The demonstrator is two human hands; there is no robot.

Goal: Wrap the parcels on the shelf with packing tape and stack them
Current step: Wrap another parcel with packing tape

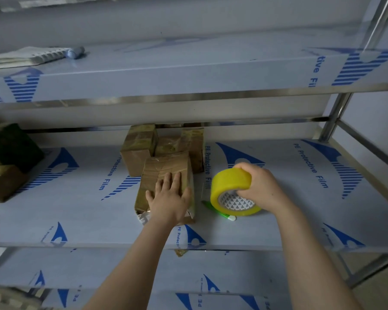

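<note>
The left hand (169,199) presses flat, fingers straight, on the brown tape-wrapped cardboard parcel (166,173) lying lengthwise on the film-covered metal shelf (300,198), while just right the right hand (259,186) grips the yellow packing-tape roll (230,186).

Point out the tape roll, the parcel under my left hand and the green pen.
tape roll (231,182), head view, yellow outer band.
parcel (166,163), head view, bare top face.
green pen (224,214), head view, shaft near its white end.
</note>
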